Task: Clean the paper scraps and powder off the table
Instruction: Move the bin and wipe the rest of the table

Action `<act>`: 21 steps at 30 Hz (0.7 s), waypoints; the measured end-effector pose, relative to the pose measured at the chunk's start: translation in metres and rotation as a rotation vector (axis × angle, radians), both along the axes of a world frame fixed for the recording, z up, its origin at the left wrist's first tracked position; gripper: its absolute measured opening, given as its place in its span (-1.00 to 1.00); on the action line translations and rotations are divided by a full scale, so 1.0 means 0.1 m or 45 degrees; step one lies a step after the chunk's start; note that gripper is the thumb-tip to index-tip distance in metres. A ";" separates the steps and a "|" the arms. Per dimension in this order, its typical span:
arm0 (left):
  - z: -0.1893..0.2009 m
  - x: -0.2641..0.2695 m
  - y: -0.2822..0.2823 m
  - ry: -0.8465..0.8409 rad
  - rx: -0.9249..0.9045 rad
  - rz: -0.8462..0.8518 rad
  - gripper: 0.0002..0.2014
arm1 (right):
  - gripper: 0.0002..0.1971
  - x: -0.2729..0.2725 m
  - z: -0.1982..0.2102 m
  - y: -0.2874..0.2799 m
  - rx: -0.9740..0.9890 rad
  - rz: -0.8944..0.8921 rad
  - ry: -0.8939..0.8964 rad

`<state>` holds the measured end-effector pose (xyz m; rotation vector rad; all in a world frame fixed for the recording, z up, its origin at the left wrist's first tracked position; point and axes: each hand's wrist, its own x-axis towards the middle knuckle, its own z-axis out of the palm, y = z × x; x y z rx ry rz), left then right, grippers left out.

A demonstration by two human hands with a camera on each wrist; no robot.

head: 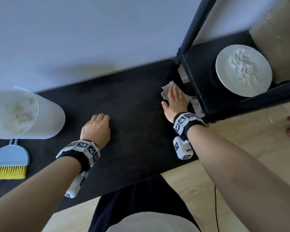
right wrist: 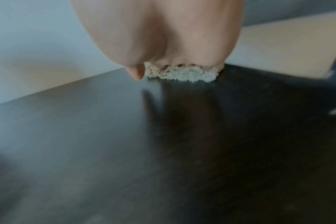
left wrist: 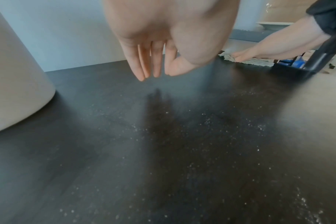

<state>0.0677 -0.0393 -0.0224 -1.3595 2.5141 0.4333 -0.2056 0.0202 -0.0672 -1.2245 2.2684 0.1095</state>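
Note:
My right hand [head: 174, 97] lies flat with straight fingers on a pale cloth [head: 165, 93] and presses it onto the black table [head: 132, 134] at its far right end. In the right wrist view the cloth [right wrist: 182, 75] bunches under the palm. My left hand [head: 97, 126] is over the middle of the table, its fingers [left wrist: 142, 72] hanging loosely and holding nothing. Fine white powder specks [left wrist: 211, 121] dot the tabletop below the left hand. Paper scraps [head: 20, 114] lie inside a white bin [head: 47, 119] at the left.
A blue hand brush with yellow bristles [head: 10, 158] lies at the table's left front. A black shelf frame [head: 196, 81] stands right beside the cloth. On its shelf sits a white plate [head: 224, 82] heaped with powder [head: 243, 66]. Wooden floor lies beyond the table's front edge.

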 end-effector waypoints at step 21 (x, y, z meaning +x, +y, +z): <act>-0.02 0.23 0.31 -0.074 0.054 0.437 -0.71 | -0.36 -0.21 -0.04 -0.70 -0.138 0.199 0.015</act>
